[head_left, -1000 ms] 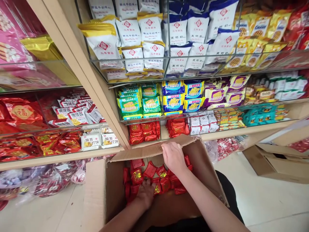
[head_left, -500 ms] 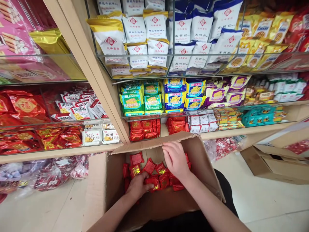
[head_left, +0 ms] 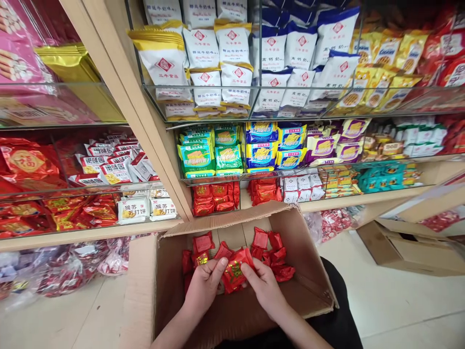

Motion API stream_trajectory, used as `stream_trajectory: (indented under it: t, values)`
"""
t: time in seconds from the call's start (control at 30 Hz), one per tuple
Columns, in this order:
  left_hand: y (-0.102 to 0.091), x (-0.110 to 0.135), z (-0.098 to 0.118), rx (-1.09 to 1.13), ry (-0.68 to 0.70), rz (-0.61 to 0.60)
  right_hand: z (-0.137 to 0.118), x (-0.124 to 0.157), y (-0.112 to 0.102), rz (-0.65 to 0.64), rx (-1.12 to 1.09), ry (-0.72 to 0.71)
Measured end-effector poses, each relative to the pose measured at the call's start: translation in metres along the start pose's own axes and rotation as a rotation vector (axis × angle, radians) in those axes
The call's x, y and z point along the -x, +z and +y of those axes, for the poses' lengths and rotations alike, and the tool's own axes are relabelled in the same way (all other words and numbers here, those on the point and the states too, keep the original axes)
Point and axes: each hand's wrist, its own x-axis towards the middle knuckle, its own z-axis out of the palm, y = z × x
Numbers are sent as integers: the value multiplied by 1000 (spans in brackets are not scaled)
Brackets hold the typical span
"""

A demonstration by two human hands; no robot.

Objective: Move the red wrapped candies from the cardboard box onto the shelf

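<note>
Over an open cardboard box (head_left: 307, 257), my left hand (head_left: 204, 283) and my right hand (head_left: 264, 287) meet at a red snack packet (head_left: 235, 272) with gold print. The left thumb and fingers close on one side of it, the right thumb and fingers on the other. It tilts towards me, and other packets may be hidden behind it. Inside the box, loose red packets (head_left: 260, 238) lie to the right of my hands, and more red packets (head_left: 202, 241) lie to the left.
Glass-fronted shelves rise beyond the box, holding green biscuit packs (head_left: 196, 157), blue biscuit packs (head_left: 260, 154) and white pouches (head_left: 201, 48). Plastic-bagged goods (head_left: 63, 269) lie on the floor at left. A second cardboard box (head_left: 399, 252) stands at right.
My right hand has come down from the box's far flap to the packet. My left hand has lifted from the pile, and both hands now grip the red packet.
</note>
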Motion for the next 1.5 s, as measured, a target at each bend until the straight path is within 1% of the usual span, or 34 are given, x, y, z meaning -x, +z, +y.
stream_trajectory:
  t: [0.07,0.13,0.23,0.3,0.37,0.5,0.7,0.77,0.83,0.87,0.93,1.0,1.07,1.1,1.17,1.23,1.3,1.4,1.5]
  values:
    - [-2,0,6,9,35,-12,-8,0,2,40,-40,-9]
    - [-3,1,13,83,49,-87,-12,0,4,67,-126,3]
    - [-4,3,22,184,22,-205,-14,-1,8,78,-295,59]
    - [-4,2,27,195,23,-229,-16,-2,9,67,-405,96]
    - [-5,1,32,190,49,-223,-20,-3,9,58,-479,114]
    - [-7,-4,40,180,98,-232,-30,-7,9,47,-451,126]
    - [-8,-6,41,203,63,-241,-33,-9,7,41,-354,114]
    - [-11,-4,42,113,100,-238,-33,-9,7,36,-288,105]
    - [-17,-5,46,-60,169,-219,-34,-9,6,28,-214,81]
    - [-22,-7,50,-161,212,-189,-34,-10,5,36,-186,63]
    - [-35,-18,60,-352,302,-68,-35,-13,4,73,-151,31]
    - [-50,-39,72,-548,359,110,-35,-16,2,87,-113,26]
    - [-62,-66,80,-808,337,262,-33,-18,1,52,-62,56]
    - [-67,-81,83,-951,287,307,-30,-19,1,27,-43,79]
    - [-73,-108,83,-1149,190,337,-24,-18,2,-24,-26,132]
    - [-74,-128,79,-1221,142,346,-15,-16,1,-68,-7,166]
    - [-72,-141,74,-1238,134,368,-5,-14,-1,-96,37,185]
    - [-69,-151,68,-1289,131,390,9,-10,-7,-97,96,220]
    - [-69,-153,66,-1352,125,374,20,-8,-12,-80,108,274]
